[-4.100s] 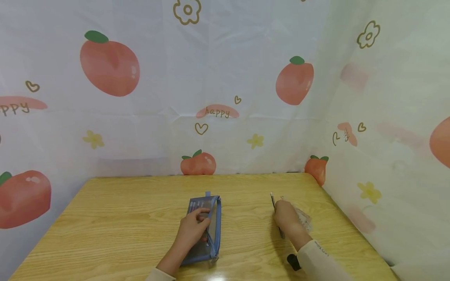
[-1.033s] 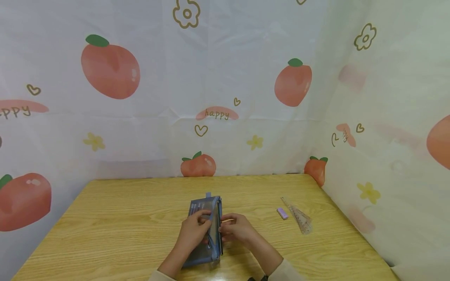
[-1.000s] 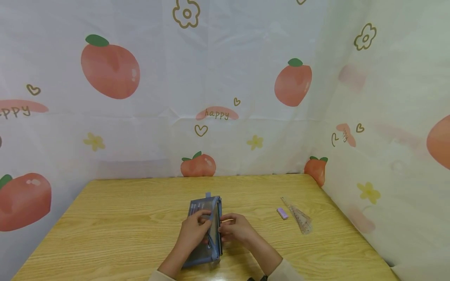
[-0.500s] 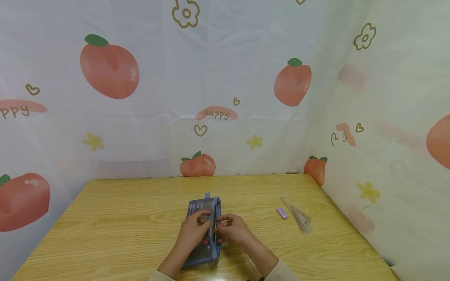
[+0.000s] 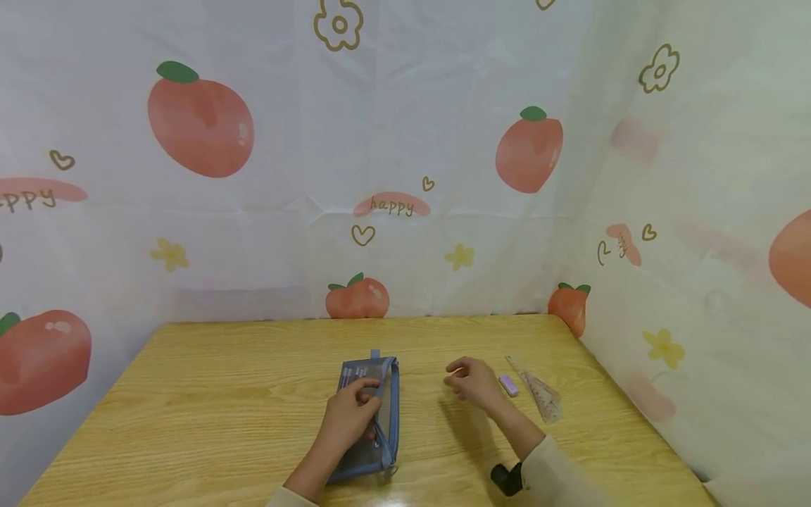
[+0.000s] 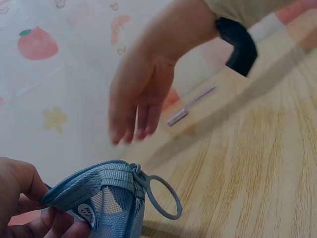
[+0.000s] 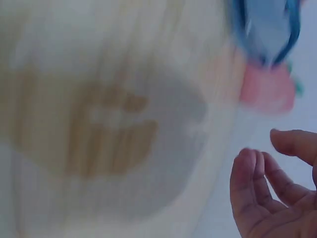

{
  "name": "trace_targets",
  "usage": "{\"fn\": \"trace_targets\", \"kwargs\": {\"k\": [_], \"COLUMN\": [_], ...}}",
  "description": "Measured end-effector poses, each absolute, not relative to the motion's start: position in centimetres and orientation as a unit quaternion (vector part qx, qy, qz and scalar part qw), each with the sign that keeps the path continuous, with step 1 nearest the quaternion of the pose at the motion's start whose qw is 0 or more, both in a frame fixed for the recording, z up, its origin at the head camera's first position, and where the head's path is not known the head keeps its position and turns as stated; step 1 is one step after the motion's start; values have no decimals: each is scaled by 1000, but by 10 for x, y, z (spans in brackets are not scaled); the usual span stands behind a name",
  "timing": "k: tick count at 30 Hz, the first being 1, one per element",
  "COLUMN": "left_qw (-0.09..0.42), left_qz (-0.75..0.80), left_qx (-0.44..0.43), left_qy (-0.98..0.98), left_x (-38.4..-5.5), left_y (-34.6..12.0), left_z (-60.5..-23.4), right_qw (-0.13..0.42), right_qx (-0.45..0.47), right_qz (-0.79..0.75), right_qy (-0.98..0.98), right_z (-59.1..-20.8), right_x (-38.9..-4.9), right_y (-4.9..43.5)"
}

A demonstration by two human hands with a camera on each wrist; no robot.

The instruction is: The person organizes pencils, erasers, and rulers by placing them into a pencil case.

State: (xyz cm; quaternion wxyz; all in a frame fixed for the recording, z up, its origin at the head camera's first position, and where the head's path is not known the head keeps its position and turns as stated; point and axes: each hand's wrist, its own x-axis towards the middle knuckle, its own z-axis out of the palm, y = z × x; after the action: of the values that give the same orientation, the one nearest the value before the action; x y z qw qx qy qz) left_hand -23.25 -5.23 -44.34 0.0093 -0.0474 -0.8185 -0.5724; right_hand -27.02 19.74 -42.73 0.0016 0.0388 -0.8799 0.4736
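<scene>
Head view: the pouch point(image 5: 380, 451) lies on the tabletop point(image 5: 253, 394) before me, long axis running away, open side facing right. Left wrist view: my left hand point(image 6: 20, 188) pinches the rim point(image 6: 89, 180), presumably to hold it steady and parted. Right wrist view: my right hand point(image 7: 272, 213), fingers loosely bent, holds nothing.

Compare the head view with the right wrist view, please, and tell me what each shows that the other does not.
Only the head view: the left hand pinching the blue pouch, plus the purple eraser and clear rulers.

Only the right wrist view: the palm side of the right hand, its fingers bent.

Both: the right hand holding nothing, the pouch (blurred and cut off at the right wrist), the wooden tabletop and the peach-print backdrop.
</scene>
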Motion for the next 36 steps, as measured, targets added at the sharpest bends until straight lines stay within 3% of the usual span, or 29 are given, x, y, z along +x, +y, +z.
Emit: {"fn": "trace_targets", "kwargs": {"k": [4, 13, 17, 29, 36], "left_qw": [10, 2, 2, 4, 3], "left_qz": [-574, -573, -572, -574, -574], "left_qx": [-51, -43, -41, -48, -50], "left_qy": [-817, -818, -819, -817, -817], "left_x": [-233, -233, -233, -233, -233], "left_y": [-53, -52, -51, -48, -47], "left_z": [-444, -447, -447, -449, -452], "right_qw": [57, 11, -5, 25, -9], "right_qx": [5, -28, -25, -20, -55], "right_qz": [331, 171, 168, 269, 346], "right_qy": [-942, -985, -986, -963, -936], "right_z": [-421, -416, -419, -438, -438], "right_x": [-285, -287, -287, -297, -296], "right_y": [240, 275, 277, 291, 280]}}
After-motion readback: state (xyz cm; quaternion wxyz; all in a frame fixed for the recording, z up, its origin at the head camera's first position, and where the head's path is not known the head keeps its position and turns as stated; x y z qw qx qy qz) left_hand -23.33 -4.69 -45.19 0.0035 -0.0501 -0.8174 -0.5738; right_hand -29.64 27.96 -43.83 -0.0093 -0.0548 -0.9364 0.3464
